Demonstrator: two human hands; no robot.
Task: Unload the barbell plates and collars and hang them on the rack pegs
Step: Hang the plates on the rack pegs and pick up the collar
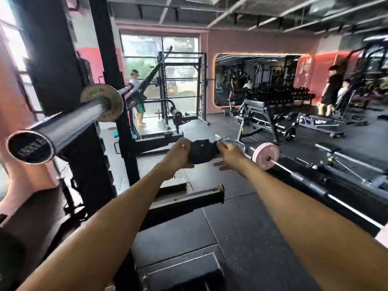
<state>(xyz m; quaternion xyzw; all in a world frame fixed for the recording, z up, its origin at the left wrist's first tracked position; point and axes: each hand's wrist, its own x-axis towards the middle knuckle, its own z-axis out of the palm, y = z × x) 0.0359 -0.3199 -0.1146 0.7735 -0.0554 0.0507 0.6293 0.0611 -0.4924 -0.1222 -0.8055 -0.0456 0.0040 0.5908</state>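
Observation:
Both arms reach forward at chest height. Between the hands is a black collar [202,151], blurred. My left hand [178,154] grips its left end and my right hand [228,153] pinches its right end. The barbell sleeve [69,128] points toward me at the upper left, bare, with no plates on it, resting in the black rack upright [63,66]. A steel peg-like arm [189,199] of the rack sticks out below my forearms.
A second barbell with a pink plate [266,156] lies on the floor to the right. Benches [260,114] and a dumbbell rack stand beyond it. A person [137,97] stands by the far cage; others stand at the far right.

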